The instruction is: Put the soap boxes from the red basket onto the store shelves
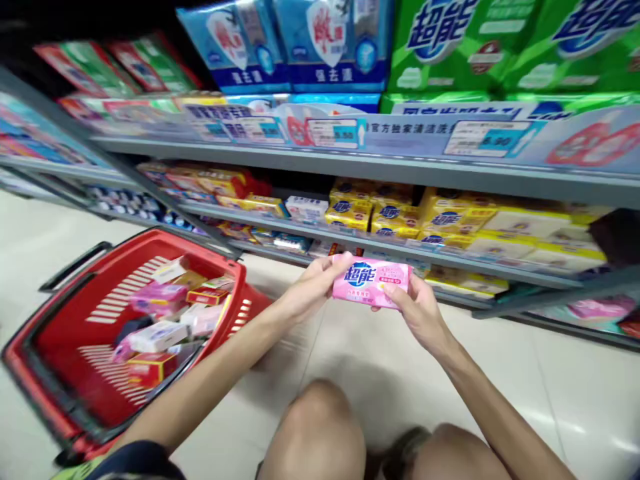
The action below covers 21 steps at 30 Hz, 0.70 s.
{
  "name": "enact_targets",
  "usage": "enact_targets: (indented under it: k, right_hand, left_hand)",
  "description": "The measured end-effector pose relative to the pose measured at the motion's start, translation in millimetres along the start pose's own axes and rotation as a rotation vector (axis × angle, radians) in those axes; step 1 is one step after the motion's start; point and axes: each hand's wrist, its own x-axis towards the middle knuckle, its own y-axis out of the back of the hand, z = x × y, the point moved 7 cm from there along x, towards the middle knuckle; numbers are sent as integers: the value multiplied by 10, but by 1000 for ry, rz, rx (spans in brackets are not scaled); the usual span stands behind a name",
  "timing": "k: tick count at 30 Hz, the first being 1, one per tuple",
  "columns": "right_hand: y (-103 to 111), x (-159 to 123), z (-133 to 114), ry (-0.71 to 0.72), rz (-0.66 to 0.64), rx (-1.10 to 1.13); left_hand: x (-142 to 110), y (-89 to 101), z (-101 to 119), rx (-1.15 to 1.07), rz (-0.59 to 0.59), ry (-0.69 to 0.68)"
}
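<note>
A pink soap pack [371,280] with blue lettering is held level in front of the shelves, its printed face turned up toward me. My left hand [323,283] grips its left end, thumb on top. At the other end, my right hand [417,307] holds the pack with the thumb pressed on its face and the fingers beneath. To my left, a red shopping basket [65,320] stands on the floor with several small boxes and packs inside, among them a red-and-yellow box [151,369] and a white box [159,337].
Ahead, a grey shelf [350,167] carries blue laundry bags [330,47] and green bags [455,47] above. Yellow soap packs [350,212] and pale yellow-edged packs [525,227] sit on the lower shelf. My bent knees [313,433] are close below, over the tiled floor [500,373].
</note>
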Motion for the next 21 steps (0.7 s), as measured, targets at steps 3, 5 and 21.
enact_targets:
  k: [3,5,21]
  right_hand:
    - [219,-45,-73,47,98,20]
    - [331,-58,-166,61,136,-37]
    - [-815,-1018,-3496,-96,189,119]
  left_hand:
    - [36,-168,-38,-115,-73,-11]
    - [41,-196,-26,-93,-85,-44]
    - [-1568,-1040,3060,-39,74,73]
